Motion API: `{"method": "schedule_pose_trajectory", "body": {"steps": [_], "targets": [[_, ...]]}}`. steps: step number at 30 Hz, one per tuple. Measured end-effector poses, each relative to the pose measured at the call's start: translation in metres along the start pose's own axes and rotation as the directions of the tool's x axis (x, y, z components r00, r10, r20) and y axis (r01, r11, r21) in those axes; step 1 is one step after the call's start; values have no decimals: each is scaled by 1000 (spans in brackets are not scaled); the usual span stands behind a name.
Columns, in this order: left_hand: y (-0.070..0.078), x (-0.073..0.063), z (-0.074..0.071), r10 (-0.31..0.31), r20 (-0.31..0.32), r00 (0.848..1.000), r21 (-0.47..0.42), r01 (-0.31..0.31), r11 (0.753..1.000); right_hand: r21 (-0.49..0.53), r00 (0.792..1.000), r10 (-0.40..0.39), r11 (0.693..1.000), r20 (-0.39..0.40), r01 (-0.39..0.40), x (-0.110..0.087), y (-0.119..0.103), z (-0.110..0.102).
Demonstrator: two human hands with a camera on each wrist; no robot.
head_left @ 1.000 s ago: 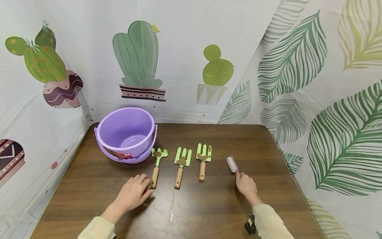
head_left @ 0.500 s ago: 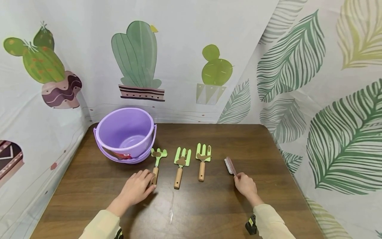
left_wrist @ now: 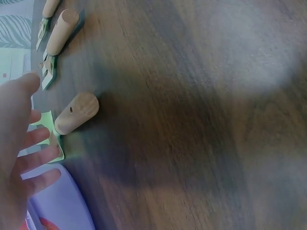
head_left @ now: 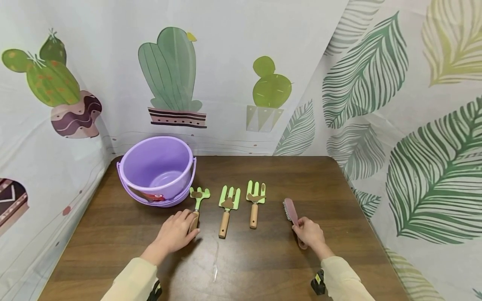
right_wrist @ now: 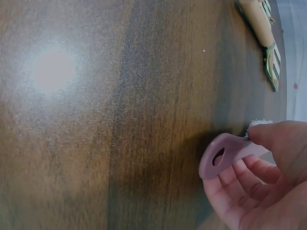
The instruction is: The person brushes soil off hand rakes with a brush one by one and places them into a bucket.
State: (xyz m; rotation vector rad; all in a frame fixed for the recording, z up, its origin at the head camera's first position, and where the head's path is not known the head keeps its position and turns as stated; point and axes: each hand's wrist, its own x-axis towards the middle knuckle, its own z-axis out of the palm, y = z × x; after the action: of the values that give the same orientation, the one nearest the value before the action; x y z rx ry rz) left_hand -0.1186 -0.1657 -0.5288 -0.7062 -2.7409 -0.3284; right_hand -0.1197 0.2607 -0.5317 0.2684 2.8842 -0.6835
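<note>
On brown tabletop (head_left: 256,267), right of green forks (head_left: 225,218), saw pink brush (head_left: 290,210) pinched, partly hidden, in right grip (head_left: 310,234). Found left grip (head_left: 172,233) spread near rake (head_left: 198,197), masking much of its wooden handle (left_wrist: 76,116) in head view; couldn't tell if touching.

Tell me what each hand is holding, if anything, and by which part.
The right hand holds the pink brush by its handle. The left hand holds nothing; its fingers are near the wooden handle of the green rake.

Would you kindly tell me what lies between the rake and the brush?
The head view shows a middle fork and a right fork between the rake and the brush.
</note>
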Motion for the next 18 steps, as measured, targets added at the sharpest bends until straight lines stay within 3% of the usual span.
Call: {"method": "schedule_pose_trajectory", "body": {"steps": [11, 18], "targets": [[5, 7, 11, -118, 57, 991, 57, 115, 992, -10, 1000, 11, 1000, -10, -12, -2, -5, -2], [4, 11, 13, -153, 95, 984, 92, 144, 985, -23, 1000, 16, 1000, -11, -16, -1, -3, -2]]}}
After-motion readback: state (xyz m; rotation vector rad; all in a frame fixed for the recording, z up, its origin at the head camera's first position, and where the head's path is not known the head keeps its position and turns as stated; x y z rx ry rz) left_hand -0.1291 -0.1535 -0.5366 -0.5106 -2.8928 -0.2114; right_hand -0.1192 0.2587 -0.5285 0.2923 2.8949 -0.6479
